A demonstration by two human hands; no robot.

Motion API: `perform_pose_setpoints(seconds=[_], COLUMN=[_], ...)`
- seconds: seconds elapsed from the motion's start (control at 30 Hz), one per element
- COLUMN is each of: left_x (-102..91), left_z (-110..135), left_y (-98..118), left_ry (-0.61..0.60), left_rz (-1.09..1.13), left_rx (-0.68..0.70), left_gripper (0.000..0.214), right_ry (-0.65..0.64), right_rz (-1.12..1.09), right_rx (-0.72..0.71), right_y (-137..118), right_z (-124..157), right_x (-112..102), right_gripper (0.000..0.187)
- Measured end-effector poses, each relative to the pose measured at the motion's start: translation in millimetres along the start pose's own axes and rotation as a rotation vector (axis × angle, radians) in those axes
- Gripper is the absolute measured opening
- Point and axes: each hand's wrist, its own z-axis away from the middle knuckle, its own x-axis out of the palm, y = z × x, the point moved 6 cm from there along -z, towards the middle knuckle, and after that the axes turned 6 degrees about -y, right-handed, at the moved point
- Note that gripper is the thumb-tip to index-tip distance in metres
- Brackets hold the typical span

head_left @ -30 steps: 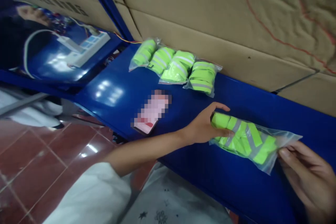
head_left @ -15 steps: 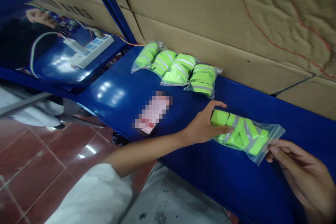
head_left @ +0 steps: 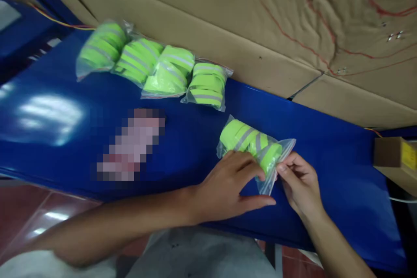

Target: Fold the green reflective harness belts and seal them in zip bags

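A clear zip bag [head_left: 250, 139] packed with rolled neon-yellow bands with grey reflective stripes lies on the blue table [head_left: 189, 139]. My right hand [head_left: 299, 182] pinches the bag's flat zip end between thumb and fingers. Close by, my left hand [head_left: 231, 186] reaches over the near side of the bag, its thumb stretched out and its fingers apart and bent, partly covering the bag; whether the fingertips touch the plastic I cannot tell.
Several similar filled bags [head_left: 169, 71] stand in a row along the cardboard wall [head_left: 208, 21]. A blurred-out pinkish phone [head_left: 130, 145] lies left of my left hand. At the right edge sits a small cardboard box [head_left: 394, 160]. Thin red wires run across the wall.
My left hand has let go of the bag's far end and moved toward its zip end. My right hand keeps its pinch there. The view has turned to the right.
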Motion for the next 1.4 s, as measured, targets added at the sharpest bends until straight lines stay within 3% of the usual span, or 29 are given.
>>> perform_pose_setpoints(seconds=[0.1, 0.23, 0.4, 0.53, 0.7, 0.8, 0.97, 1.03, 1.13, 1.27, 1.33, 1.4], left_x=[2.7, -0.3, 6.5, 6.5, 0.1, -15.3, -42.5, -39.9, -23.7, -14.0, -23.0, -37.2], left_z=[1, 2, 1, -3, -8, -10, -7, -6, -5, -2, -3, -5], left_y=[-1, 1, 7, 9, 4, 1, 1, -1, -1, 2, -3, -24], left_ry=[0.034, 0.083, -0.086, -0.191, -0.253, -0.097, 0.253, 0.256, 0.134, 0.050, 0.134, 0.298], left_rz=[0.091, -0.056, -0.074, 0.056, 0.301, 0.286, -0.126, -0.129, -0.096, -0.020, 0.016, 0.027], left_rx=[-0.044, 0.056, 0.138, 0.146, 0.077, 0.058, 0.105, 0.114, 0.137, 0.166, 0.131, -0.050], left_gripper=[0.042, 0.040, 0.026, 0.025, 0.021, 0.016, 0.015, 0.014, 0.012, 0.004, 0.006, 0.018], right_ry=[-0.041, -0.171, -0.185, -0.104, -0.105, -0.001, 0.230, 0.259, 0.237, 0.145, 0.099, 0.080], right_rz=[0.152, 0.343, 0.569, 0.775, 0.889, 0.923, 0.925, 0.843, 0.648, 0.740, 0.821, 0.863], right_rx=[-0.095, -0.230, -0.375, -0.511, -0.613, -0.619, -0.478, -0.432, -0.470, -0.524, -0.504, -0.509], right_y=[-9, -27, -39, -41, -42, -47, -49, -44, -39, -40, -41, -42], right_z=[11, 20, 33, 43, 45, 43, 29, 24, 21, 22, 20, 19], right_x=[7, 22, 22, 15, 21, 19, 2, -1, -1, 8, 10, 10], right_gripper=[0.009, 0.011, 0.019, 0.018, 0.022, 0.018, 0.015, 0.019, 0.035, 0.027, 0.023, 0.024])
